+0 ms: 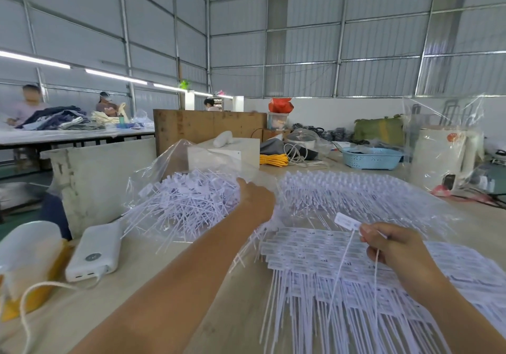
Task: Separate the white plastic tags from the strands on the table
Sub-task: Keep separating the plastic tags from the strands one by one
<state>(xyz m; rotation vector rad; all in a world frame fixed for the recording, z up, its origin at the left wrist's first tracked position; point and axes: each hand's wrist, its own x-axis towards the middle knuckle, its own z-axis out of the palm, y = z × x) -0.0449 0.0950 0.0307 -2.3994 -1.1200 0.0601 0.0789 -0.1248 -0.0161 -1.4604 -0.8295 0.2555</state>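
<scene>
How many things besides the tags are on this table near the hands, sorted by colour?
White: 2, the power bank and the box
Blue: 1, the basket
Yellow: 1, the cord bundle
Total: 4

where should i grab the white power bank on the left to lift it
Grip the white rectangular power bank across its two long sides, from above. It lies flat with its top clear; a white cable leaves its near end, so avoid that end.
</scene>
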